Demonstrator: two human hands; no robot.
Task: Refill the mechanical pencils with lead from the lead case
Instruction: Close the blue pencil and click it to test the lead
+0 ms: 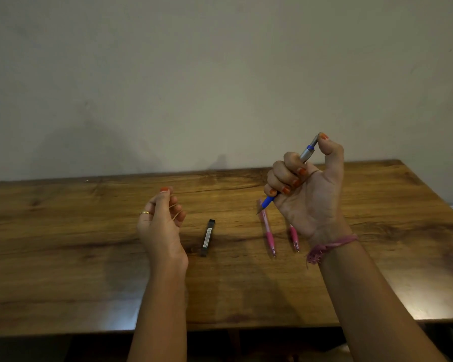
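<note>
Right now the right hand is gripping a blue-and-silver mechanical pencil, four fingers curling round the barrel while the thumb is bearing down on the silver push-button at the top end. The pencil is slanting, its button pointing toward one o'clock and its tip toward seven o'clock, raised above the brown wooden table. A frayed pink thread bracelet is circling that wrist.

The left hand is hovering over the table at nine o'clock from the right hand, fingers loosely curling with thumb and fingertips close together; whether it is pinching a lead is too fine to tell. A gold ring is sitting on one finger.

Between the two hands, at about seven o'clock from the held pencil, the slim black rectangular lead case is lying flat on the wood, seemingly capped. Two pink plastic mechanical pencils are lying just beneath the right hand, tips pointing toward six o'clock, one partly hidden behind the wrist.

Judging by the thumb on the button, the person is probably testing or advancing the lead in the blue pencil. Next, I'd expect setting it down, taking a pink pencil, and opening the lead case, which calls for a delicate pinch since leads snap easily.
</note>
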